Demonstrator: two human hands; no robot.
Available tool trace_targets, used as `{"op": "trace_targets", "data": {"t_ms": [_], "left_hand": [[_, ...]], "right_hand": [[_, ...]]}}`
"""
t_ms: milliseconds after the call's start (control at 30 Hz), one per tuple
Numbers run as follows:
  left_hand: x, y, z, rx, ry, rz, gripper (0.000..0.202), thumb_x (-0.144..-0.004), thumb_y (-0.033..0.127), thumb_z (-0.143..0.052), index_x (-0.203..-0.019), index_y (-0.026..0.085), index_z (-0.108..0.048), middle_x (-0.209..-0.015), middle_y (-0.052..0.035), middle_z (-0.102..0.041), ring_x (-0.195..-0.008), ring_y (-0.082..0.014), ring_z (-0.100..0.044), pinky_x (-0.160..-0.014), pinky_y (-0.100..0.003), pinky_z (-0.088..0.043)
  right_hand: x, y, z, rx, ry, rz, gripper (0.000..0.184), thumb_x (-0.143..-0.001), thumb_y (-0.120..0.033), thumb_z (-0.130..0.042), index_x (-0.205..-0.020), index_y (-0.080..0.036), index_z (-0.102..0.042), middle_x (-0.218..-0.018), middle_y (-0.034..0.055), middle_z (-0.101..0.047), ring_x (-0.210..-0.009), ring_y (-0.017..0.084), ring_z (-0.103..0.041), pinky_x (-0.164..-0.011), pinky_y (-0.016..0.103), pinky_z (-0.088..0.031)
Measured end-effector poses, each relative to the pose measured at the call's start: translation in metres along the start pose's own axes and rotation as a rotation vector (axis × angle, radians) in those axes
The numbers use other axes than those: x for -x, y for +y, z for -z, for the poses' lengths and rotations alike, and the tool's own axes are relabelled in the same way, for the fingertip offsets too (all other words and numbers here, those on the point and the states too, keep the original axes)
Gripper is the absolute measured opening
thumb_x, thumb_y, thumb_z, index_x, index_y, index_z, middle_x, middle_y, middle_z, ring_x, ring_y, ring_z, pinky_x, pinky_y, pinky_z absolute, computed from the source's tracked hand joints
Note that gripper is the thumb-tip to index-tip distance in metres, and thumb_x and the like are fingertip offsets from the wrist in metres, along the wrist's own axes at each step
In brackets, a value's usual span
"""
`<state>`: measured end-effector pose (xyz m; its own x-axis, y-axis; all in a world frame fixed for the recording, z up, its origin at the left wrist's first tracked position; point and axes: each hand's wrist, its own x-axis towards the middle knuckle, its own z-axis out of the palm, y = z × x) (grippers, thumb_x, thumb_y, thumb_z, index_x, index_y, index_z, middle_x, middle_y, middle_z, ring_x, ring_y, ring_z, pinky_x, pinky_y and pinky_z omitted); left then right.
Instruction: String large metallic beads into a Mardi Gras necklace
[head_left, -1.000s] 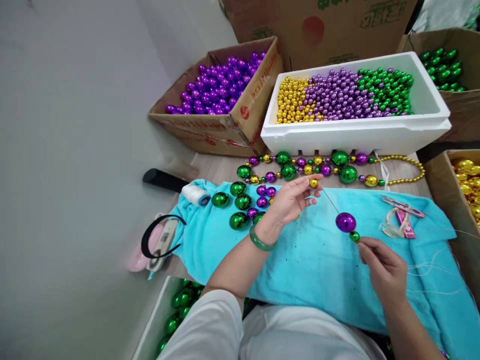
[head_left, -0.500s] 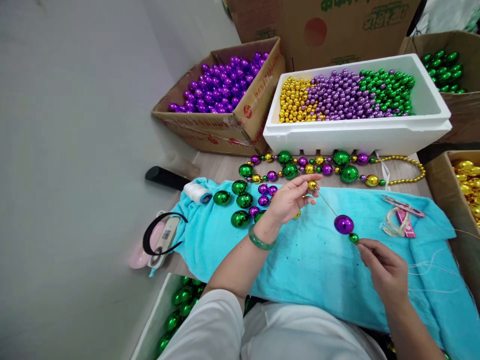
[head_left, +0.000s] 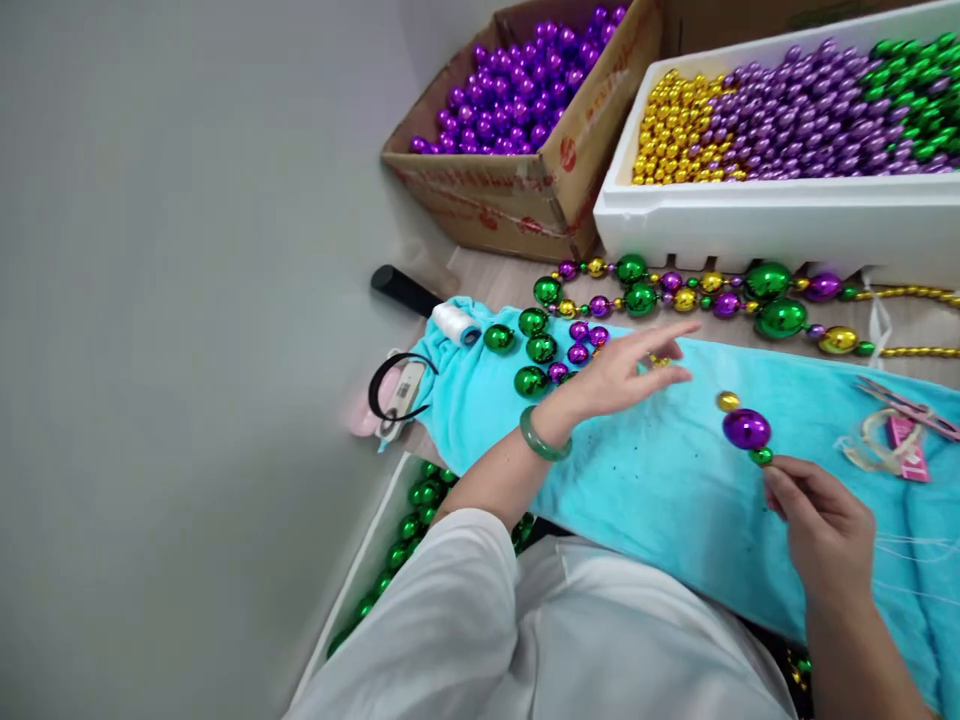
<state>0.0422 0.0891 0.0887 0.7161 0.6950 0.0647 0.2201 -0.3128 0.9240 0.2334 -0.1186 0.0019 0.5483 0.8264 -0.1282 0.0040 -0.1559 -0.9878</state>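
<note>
Shiny gold-purple-green bead row held.
It is pinched by the right hand; the left hand is spread open.

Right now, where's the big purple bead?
Head view, right of centre: the big purple bead is over the turquoise towel, between a gold bead and a green bead, by the right hand.

A towel is spread on the counter, with loose beads and a spool at its left end. Behind it a necklace is laid before a cardboard box, left, and a foam box, right.
</note>
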Motion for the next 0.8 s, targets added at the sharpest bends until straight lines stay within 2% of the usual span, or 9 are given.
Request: {"op": "trace_targets", "data": {"t_ms": [100,167,300,400,500,567,667,733,800], "left_hand": [[0.026,-0.011,0.028,-0.443,0.195,0.086,0.023,-0.088,0.033,-0.057,-0.101,0.019,-0.071,-0.097,-0.0082,-0.065,-0.096,-0.0214,-0.056,-0.094,-0.039,-0.040],[0.048,-0.022,0.038,-0.636,0.203,0.213,0.023,-0.087,0.034,-0.058,-0.097,0.017,-0.070,-0.094,-0.0088,-0.063,-0.092,-0.0224,-0.055,-0.091,-0.040,-0.041],[0.084,-0.043,0.024,-0.818,0.119,0.419,0.050,-0.070,0.034,-0.077,-0.114,0.015,-0.062,-0.106,-0.0121,-0.059,-0.097,-0.0273,-0.055,-0.089,-0.040,-0.043],[0.094,-0.048,0.007,-0.761,0.161,0.446,0.059,-0.066,0.026,-0.078,-0.121,0.018,-0.057,-0.119,-0.0125,-0.054,-0.103,-0.0274,-0.054,-0.091,-0.039,-0.043],[0.093,-0.043,0.006,-0.363,0.318,0.404,0.057,-0.070,0.030,-0.073,-0.123,0.021,-0.054,-0.118,-0.0097,-0.056,-0.102,-0.0241,-0.056,-0.089,-0.037,-0.046],[0.090,-0.036,0.011,0.145,0.411,0.412,0.051,-0.074,0.039,-0.067,-0.119,0.020,-0.053,-0.108,-0.0083,-0.061,-0.090,-0.0207,-0.060,-0.076,-0.032,-0.050],[0.082,-0.026,0.013,0.877,0.456,0.453,0.038,-0.079,0.045,-0.055,-0.103,0.015,-0.057,-0.090,-0.0079,-0.065,-0.071,-0.0174,-0.062,-0.057,-0.026,-0.047],[0.076,-0.022,0.008,1.131,0.466,0.469,0.033,-0.080,0.042,-0.052,-0.094,0.013,-0.059,-0.082,-0.0077,-0.066,-0.066,-0.0171,-0.063,-0.051,-0.024,-0.045],[0.070,-0.019,0.000,1.239,0.476,0.481,0.030,-0.082,0.038,-0.051,-0.091,0.012,-0.061,-0.078,-0.0077,-0.067,-0.063,-0.0173,-0.063,-0.049,-0.023,-0.045]], "right_hand": [[0.003,0.003,-0.005,-0.091,0.047,-0.036,0.014,-0.077,-0.030,-0.074,-0.083,-0.018,-0.071,-0.059,-0.0016,-0.056,-0.051,0.009,-0.046,-0.045,0.022,-0.036],[0.004,0.006,-0.006,-0.105,0.033,-0.046,0.015,-0.076,-0.031,-0.074,-0.083,-0.018,-0.070,-0.059,-0.0014,-0.056,-0.051,0.009,-0.046,-0.045,0.022,-0.035],[0.007,0.011,-0.008,-0.061,-0.037,-0.061,0.015,-0.077,-0.032,-0.073,-0.082,-0.017,-0.071,-0.057,-0.0016,-0.054,-0.051,0.009,-0.046,-0.045,0.022,-0.037],[0.010,0.012,-0.009,-0.028,-0.071,-0.027,0.014,-0.077,-0.031,-0.072,-0.082,-0.018,-0.071,-0.058,-0.0016,-0.055,-0.052,0.009,-0.047,-0.046,0.022,-0.038],[0.015,0.010,-0.010,-0.004,-0.117,0.022,0.012,-0.079,-0.030,-0.071,-0.082,-0.019,-0.072,-0.058,-0.0015,-0.055,-0.052,0.009,-0.047,-0.046,0.021,-0.039],[0.018,0.009,-0.010,0.011,-0.154,0.042,0.011,-0.079,-0.030,-0.070,-0.081,-0.019,-0.072,-0.058,-0.0012,-0.056,-0.051,0.009,-0.047,-0.045,0.021,-0.039],[0.023,0.008,-0.011,0.012,-0.187,0.066,0.010,-0.078,-0.029,-0.070,-0.080,-0.019,-0.072,-0.058,-0.0009,-0.057,-0.051,0.009,-0.048,-0.045,0.021,-0.040],[0.025,0.008,-0.013,0.004,-0.188,0.087,0.009,-0.079,-0.029,-0.070,-0.080,-0.020,-0.073,-0.058,-0.0012,-0.057,-0.051,0.009,-0.048,-0.045,0.021,-0.040],[0.025,0.009,-0.013,0.011,-0.194,0.109,0.008,-0.079,-0.028,-0.069,-0.082,-0.021,-0.073,-0.059,-0.0016,-0.057,-0.051,0.009,-0.048,-0.046,0.021,-0.040]]}}
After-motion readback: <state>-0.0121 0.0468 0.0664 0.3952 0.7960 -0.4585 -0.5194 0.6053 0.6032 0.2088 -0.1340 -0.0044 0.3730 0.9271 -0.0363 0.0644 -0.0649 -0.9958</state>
